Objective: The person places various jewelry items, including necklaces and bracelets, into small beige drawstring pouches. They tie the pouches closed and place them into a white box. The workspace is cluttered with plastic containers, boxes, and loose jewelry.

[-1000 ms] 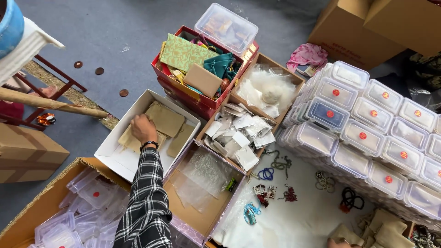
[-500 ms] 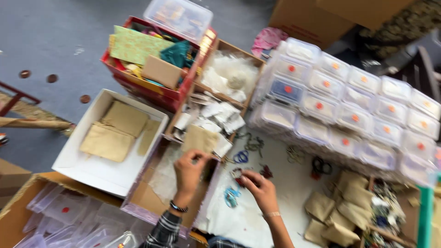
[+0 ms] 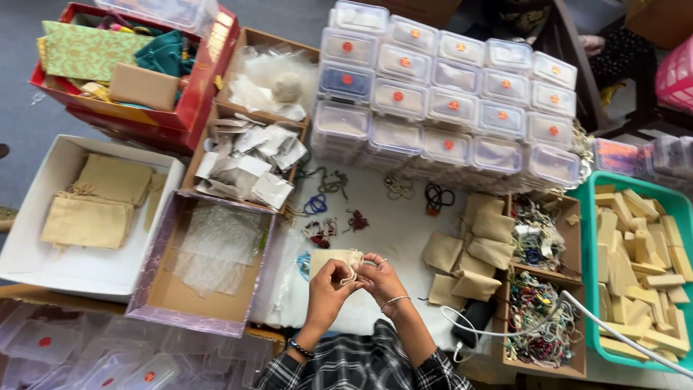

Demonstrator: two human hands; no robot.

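Note:
My left hand (image 3: 326, 289) and my right hand (image 3: 380, 278) meet over a white cloth (image 3: 404, 227), both pinching a small tan drawstring pouch (image 3: 333, 258) at its mouth. The pouch hangs just above the cloth near its front edge. A few small coloured trinkets (image 3: 323, 230) lie on the cloth beyond the pouch. More tan pouches (image 3: 473, 249) are piled to the right of my hands.
A white box (image 3: 43, 267) with tan pouches (image 3: 101, 198) sits at left, beside a cardboard box of clear bags (image 3: 216, 249). Stacked clear lidded containers (image 3: 447, 101) fill the back. A green tray (image 3: 586, 253) of wooden blocks and boxes of bracelets (image 3: 538, 303) stand right.
My left hand has left the white box with a tan pouch and brought it to the cloth. Both hands now hold it together, and the view has swung right.

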